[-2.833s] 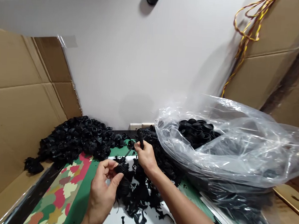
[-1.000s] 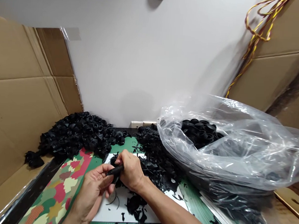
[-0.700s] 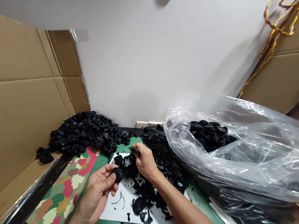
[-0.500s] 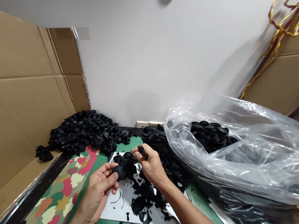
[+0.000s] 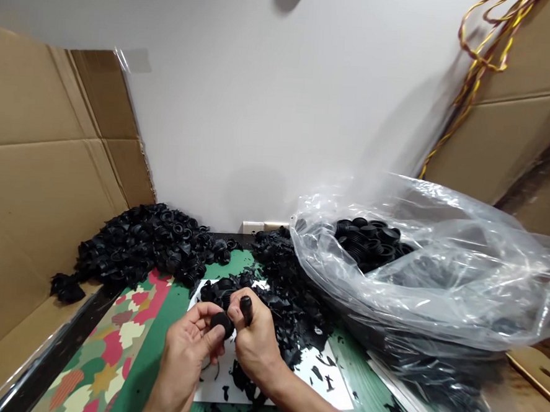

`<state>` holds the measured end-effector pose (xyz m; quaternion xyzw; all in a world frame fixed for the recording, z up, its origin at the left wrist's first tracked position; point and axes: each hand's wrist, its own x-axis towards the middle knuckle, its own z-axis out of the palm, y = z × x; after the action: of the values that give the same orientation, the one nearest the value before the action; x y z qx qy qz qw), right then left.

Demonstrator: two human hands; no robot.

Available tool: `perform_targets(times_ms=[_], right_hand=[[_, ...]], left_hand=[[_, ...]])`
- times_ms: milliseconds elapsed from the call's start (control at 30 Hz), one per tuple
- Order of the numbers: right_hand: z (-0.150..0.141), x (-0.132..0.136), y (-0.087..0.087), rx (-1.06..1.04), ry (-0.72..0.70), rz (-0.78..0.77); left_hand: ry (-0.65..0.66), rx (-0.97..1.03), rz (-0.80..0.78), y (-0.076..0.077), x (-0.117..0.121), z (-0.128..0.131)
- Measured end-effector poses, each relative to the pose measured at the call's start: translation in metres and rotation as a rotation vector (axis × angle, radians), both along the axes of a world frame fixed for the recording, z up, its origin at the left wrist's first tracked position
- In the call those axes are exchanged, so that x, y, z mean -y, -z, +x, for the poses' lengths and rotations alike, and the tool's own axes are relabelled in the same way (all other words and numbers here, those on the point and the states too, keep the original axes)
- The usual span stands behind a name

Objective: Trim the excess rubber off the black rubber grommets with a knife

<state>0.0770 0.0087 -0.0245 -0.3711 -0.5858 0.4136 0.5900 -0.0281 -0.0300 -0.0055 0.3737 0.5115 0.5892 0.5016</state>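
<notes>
since the earlier frame the two hands have drawn together, with the right hand dropping nearer and in beside the left.

the left hand (image 5: 184,356) is curled, gripping a round black ribbed rubber part (image 5: 222,324) between thumb and fingers. the right hand (image 5: 255,341) is closed in a fist around a short black-handled tool (image 5: 246,310), and only the dark stub shows above the fingers, so i cannot tell what its tip is doing. the rubber part sits between the hands, just beside the right hand's fingers, over a white plastic sheet (image 5: 324,383) strewn with black rubber scraps (image 5: 246,378).

a mound of black rubber trimmings (image 5: 287,306) rises just right and far of the hands. a larger heap of black ribbed rubber parts (image 5: 151,245) lies to the far left, against a brown cardboard sheet (image 5: 41,142) lining the left side. to the right sits a clear plastic bag (image 5: 437,290) holding more black ribbed parts (image 5: 366,239). under it all is a green board with a camouflage-patterned mat (image 5: 102,357) at near left. a white wall (image 5: 262,106) closes the far side, with a white wall socket (image 5: 259,227) low down and yellow-and-brown twisted wires (image 5: 480,57) hanging at far right.
</notes>
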Motion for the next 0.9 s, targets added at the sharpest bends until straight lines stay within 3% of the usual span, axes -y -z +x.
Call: perform_targets(times_ms=[100, 200, 333, 633, 900], right_hand=[[0.006, -0.012, 0.007, 0.047, 0.103, -0.059], [0.020, -0.032, 0.012, 0.058, 0.258, -0.155], [0.034, -0.041, 0.012, 0.071, 0.168, -0.143], [0.020, -0.004, -0.007, 0.102, -0.106, 0.126], [0.019, -0.003, 0.002, 0.259, -0.054, 0.440]], left_hand=[[0.071, 0.017, -0.034, -0.003, 0.004, -0.003], [0.122, 0.202, -0.079, -0.003, 0.008, -0.008], [0.104, 0.349, -0.104, 0.000, 0.008, -0.012], [0.028, 0.337, -0.139, -0.002, 0.005, -0.010], [0.020, 0.242, -0.134, 0.003, 0.000, -0.011]])
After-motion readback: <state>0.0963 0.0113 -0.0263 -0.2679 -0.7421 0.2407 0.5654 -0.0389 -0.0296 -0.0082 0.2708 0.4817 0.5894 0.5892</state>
